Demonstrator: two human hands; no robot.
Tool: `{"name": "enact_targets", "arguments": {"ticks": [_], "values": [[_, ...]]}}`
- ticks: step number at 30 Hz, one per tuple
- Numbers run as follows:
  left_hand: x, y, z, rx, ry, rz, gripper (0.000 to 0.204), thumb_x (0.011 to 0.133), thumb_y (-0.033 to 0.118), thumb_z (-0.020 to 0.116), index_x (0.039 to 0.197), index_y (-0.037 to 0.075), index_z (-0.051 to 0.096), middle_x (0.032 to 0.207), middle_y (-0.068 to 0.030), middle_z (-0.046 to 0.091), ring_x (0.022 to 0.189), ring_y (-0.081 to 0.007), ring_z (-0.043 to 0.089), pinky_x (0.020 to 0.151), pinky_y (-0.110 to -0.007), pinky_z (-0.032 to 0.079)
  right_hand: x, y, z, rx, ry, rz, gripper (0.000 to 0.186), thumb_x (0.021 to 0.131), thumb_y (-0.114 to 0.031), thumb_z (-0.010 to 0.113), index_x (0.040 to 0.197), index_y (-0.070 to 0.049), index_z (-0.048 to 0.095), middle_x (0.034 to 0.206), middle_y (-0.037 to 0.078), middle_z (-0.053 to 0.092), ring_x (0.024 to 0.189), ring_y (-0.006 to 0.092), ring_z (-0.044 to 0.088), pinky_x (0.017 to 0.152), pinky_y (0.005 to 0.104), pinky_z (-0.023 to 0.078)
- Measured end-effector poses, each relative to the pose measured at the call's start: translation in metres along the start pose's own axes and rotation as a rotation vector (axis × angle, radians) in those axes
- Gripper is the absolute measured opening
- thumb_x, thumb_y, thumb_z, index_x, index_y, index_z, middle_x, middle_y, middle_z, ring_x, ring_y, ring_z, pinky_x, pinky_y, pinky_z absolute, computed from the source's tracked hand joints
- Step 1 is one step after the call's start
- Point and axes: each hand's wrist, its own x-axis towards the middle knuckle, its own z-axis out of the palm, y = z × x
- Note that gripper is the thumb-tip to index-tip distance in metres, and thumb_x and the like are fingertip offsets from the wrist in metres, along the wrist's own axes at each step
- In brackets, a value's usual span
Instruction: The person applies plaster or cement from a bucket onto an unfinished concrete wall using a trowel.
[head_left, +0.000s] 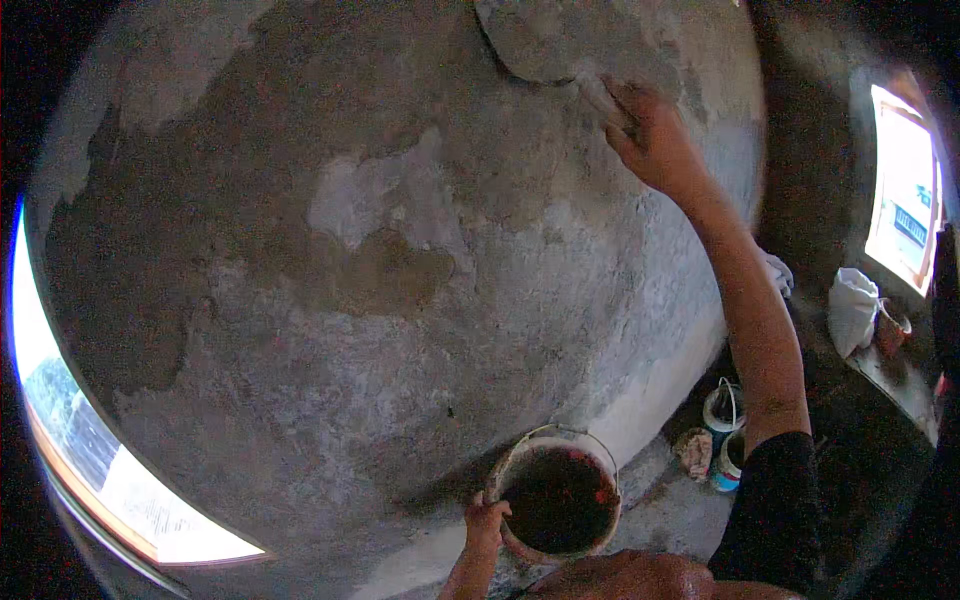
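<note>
My right hand (655,140) is raised against the wall and closed round the pale handle of a trowel (540,45). Its broad grey blade lies close to the wall surface, with a dark shadow along its curved lower left edge; its top runs out of the picture. Low in front of me, my left hand (486,520) grips the left rim of a bucket (608,530). Dark material shows inside the bucket, and its thin wire handle arches over the far side. The grey wall (330,370) carries darker and lighter patches.
Bright window openings stand at the lower left (110,470) and far right (905,200). Right of the bucket, small pails (722,412) sit by a crumpled light lump (693,453). A white sack (852,310) and a reddish pot (892,328) stand farther right, beneath the window.
</note>
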Motion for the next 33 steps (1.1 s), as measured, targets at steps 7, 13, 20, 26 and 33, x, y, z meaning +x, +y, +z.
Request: {"name": "enact_targets", "arguments": {"ticks": [7, 13, 20, 26, 33], "values": [[-0.014, 0.006, 0.004, -0.129, 0.054, -0.108, 0.056, 0.057, 0.002, 0.063, 0.111, -0.005, 0.049, 0.103, -0.0106, 0.052, 0.079, -0.0223, 0.049, 0.059, -0.031, 0.039, 0.002, 0.001, -0.006, 0.048, 0.077, 0.079, 0.049, 0.079, -0.013, 0.062, 0.125, -0.003, 0.048, 0.116, 0.022, 0.053, 0.106, 0.0367, 0.053, 0.089, 0.0394, 0.043], [-0.009, -0.001, 0.001, -0.165, 0.051, -0.105, 0.061, 0.056, 0.005, 0.064, 0.114, -0.003, 0.046, 0.095, -0.0117, 0.051, 0.082, -0.0238, 0.05, 0.068, -0.032, 0.042, 0.03, 0.017, -0.003, -0.149, 0.118, -0.042, 0.047, 0.08, -0.014, 0.061, 0.125, -0.006, 0.048, 0.116, 0.021, 0.052, 0.105, 0.0362, 0.052, 0.089, 0.0422, 0.043], [-0.011, 0.006, 0.005, -0.083, 0.081, -0.166, 0.05, 0.056, 0.004, 0.064, 0.104, -0.001, 0.048, 0.077, -0.0053, 0.047, 0.072, -0.0233, 0.048, 0.067, -0.027, 0.037, 0.004, 0.04, 0.003, -0.347, -0.038, 0.023, 0.052, 0.081, -0.012, 0.059, 0.13, -0.013, 0.043, 0.11, 0.018, 0.053, 0.1, 0.0361, 0.053, 0.082, 0.0427, 0.046], [-0.036, 0.036, 0.012, 0.002, 0.082, -0.055, 0.026, 0.055, 0.004, 0.064, 0.075, 0.003, 0.047, 0.069, -0.0017, 0.043, 0.068, -0.0201, 0.045, 0.062, -0.029, 0.038, 0.005, 0.052, -0.006, -0.291, 0.068, 0.022, 0.048, 0.083, -0.016, 0.057, 0.128, -0.009, 0.045, 0.11, 0.02, 0.055, 0.101, 0.0378, 0.053, 0.086, 0.0428, 0.045], [-0.036, 0.047, 0.013, 0.058, 0.088, -0.115, 0.057, 0.052, 0.003, 0.062, 0.107, -0.002, 0.049, 0.087, -0.0065, 0.048, 0.077, -0.0225, 0.048, 0.062, -0.034, 0.041, 0.024, 0.016, 0.014, -0.119, -0.042, 0.113, 0.049, 0.083, -0.019, 0.059, 0.127, -0.003, 0.045, 0.114, 0.022, 0.055, 0.111, 0.0381, 0.049, 0.093, 0.0402, 0.041]]}}
